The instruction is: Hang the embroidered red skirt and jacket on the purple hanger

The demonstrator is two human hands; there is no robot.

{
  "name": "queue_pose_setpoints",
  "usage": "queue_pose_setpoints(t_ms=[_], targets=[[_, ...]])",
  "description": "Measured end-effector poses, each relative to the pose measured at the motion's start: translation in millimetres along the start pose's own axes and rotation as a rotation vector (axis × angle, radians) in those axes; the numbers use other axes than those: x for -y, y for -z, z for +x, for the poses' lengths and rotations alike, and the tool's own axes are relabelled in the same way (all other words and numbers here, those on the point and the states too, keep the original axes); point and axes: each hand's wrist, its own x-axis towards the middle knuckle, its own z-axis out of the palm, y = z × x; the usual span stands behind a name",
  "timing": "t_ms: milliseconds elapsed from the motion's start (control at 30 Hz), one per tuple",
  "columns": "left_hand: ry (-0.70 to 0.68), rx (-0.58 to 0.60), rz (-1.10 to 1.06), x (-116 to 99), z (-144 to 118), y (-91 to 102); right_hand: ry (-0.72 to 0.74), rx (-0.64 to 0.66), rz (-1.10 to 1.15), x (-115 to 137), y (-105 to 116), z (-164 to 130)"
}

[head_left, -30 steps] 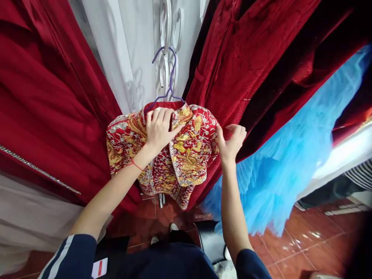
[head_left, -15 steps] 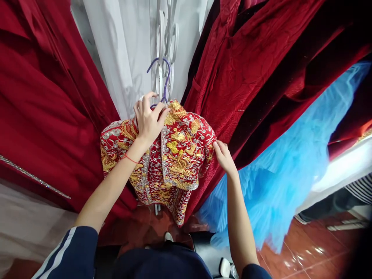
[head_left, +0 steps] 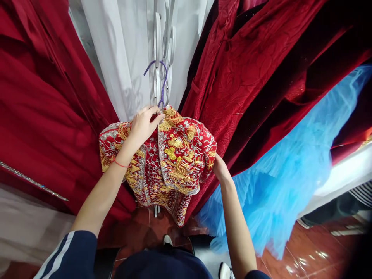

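Observation:
A red jacket (head_left: pixel 180 162) with dense gold and silver embroidery hangs in front of me on a purple hanger (head_left: pixel 164 83), whose hook is at a white rack with rings. At the collar, my left hand (head_left: pixel 143 122) is closed, thumb and fingers pinching the neck edge just below the hook. My right hand (head_left: pixel 220 167) is at the sleeve on the right side. Its fingers pass behind that sleeve and are hidden, so their grip does not show.
Dark red gowns (head_left: pixel 37 100) hang on the left, and patterned red gowns (head_left: pixel 247 69) on the right. A blue tulle skirt (head_left: pixel 270 193) spreads beside my right forearm. White cloth (head_left: pixel 107 50) hangs behind the rack (head_left: pixel 157 35). Below lies a red tiled floor (head_left: pixel 302 248).
My left hand has lowered slightly, its fingers closing at the collar. My right hand has slid down and behind the sleeve, hiding its fingers. The hanger neck shows more clearly.

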Motion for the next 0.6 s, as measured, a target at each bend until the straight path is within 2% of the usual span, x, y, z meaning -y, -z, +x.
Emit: queue_pose_setpoints(t_ms=[100,167,267,333,367,400,467,533,600], targets=[[0.014,-0.006,0.019,-0.3,0.1,-1.3,0.038,-0.088,-0.051,13.7,7.0,-8.7],[0.029,-0.012,0.044,-2.6,-0.9,-1.9,0.161,-0.282,-0.171,28.7,14.6,-16.3],[0.048,-0.027,0.097,-7.9,-3.5,-2.2,0.475,-0.673,-0.485,51.1,21.4,-29.5],[0.065,-0.035,0.116,-11.1,-5.1,-3.0,0.623,-0.812,-0.708,59.2,20.7,-39.3],[0.074,-0.041,0.12,-12.0,-5.7,-3.7,0.651,-0.798,-0.801,60.5,19.4,-44.3],[0.08,-0.047,0.121,-12.5,-6.0,-4.6,0.654,-0.728,-0.866,60.3,17.9,-48.9],[0.08,-0.053,0.117,-12.3,-6.1,-6.9,0.631,-0.519,-0.888,58.0,15.4,-55.7],[0.064,-0.045,0.113,-11.1,-5.5,-8.9,0.605,-0.364,-0.771,56.7,14.0,-56.7],[0.058,-0.035,0.117,-10.6,-4.9,-9.9,0.543,-0.311,-0.605,59.0,14.0,-51.0]])
